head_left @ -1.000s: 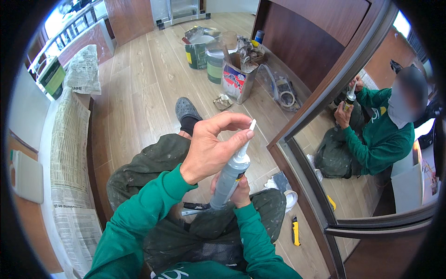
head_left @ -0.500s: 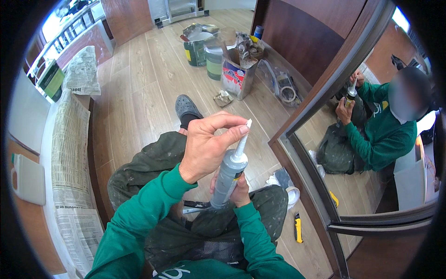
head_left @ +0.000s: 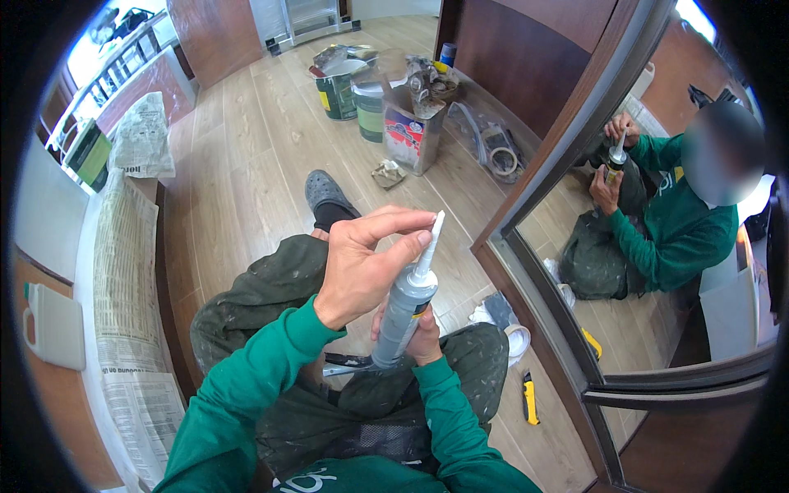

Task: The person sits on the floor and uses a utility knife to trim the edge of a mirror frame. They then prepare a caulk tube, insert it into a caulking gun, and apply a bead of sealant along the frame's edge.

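A grey sealant cartridge (head_left: 399, 316) with a white tapered nozzle (head_left: 426, 251) stands nearly upright, a little tilted, over my lap. My right hand (head_left: 425, 338) is wrapped round its body from behind, so part of the fingers is hidden. With thumb and index finger, my left hand (head_left: 366, 259) pinches at the nozzle's upper end; the fingertips partly overlap its edge. A dark, thin tool (head_left: 348, 360) with a pale strip under it shows beside the cartridge's base, its kind unclear. In the mirror (head_left: 633, 246) the same grip is reflected.
A yellow utility knife (head_left: 530, 399) and a tape roll (head_left: 517, 343) lie on the floor at right. Ahead stand paint buckets (head_left: 336, 97) and a metal can (head_left: 411, 141), near crumpled paper (head_left: 388, 173). Newspaper (head_left: 123, 271) covers the left ledge, beside a white jug (head_left: 53, 327).
My left thumb has slid slightly down and away from the nozzle's tip, and the index finger has straightened a little. The cartridge stays in place; the view has shifted slightly.
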Demonstrator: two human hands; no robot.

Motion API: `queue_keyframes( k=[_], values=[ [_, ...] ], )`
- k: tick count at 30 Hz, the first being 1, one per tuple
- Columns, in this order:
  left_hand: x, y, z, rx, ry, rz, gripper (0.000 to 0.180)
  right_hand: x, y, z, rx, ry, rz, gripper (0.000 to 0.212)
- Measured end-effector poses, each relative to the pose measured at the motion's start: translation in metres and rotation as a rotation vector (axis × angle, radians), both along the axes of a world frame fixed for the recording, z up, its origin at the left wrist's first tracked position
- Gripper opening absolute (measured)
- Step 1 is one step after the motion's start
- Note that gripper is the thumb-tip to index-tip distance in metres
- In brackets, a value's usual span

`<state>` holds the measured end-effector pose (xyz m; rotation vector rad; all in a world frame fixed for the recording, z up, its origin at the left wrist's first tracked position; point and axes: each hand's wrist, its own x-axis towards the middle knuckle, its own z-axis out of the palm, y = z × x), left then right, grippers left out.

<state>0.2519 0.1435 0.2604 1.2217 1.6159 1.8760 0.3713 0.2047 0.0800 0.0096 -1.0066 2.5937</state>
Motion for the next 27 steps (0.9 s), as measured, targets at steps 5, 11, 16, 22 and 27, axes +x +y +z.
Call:
queue_keyframes(
  k=[5,11,16,22,27],
  values=[
    [0.006,-0.001,-0.011,0.057,-0.021,-0.013,0.034,0.004,0.003,-0.007,-0.024,-0.060,-0.050,0.093],
    [-0.004,-0.041,-0.036,-0.255,0.425,-0.061,0.053,0.011,0.012,-0.015,-0.190,-0.071,-0.252,0.087],
    [0.004,-0.096,-0.055,-0.659,0.762,-0.325,0.075,0.011,0.016,-0.025,-0.515,-0.238,-0.367,0.086],
    [0.021,-0.124,-0.098,-0.874,1.385,-0.302,0.080,0.005,-0.003,-0.047,-0.750,-0.389,-0.302,0.080],
    [0.015,-0.116,-0.140,-0.763,1.369,-0.387,0.066,0.006,0.002,-0.064,-0.806,-0.448,-0.331,0.081]
  ],
)
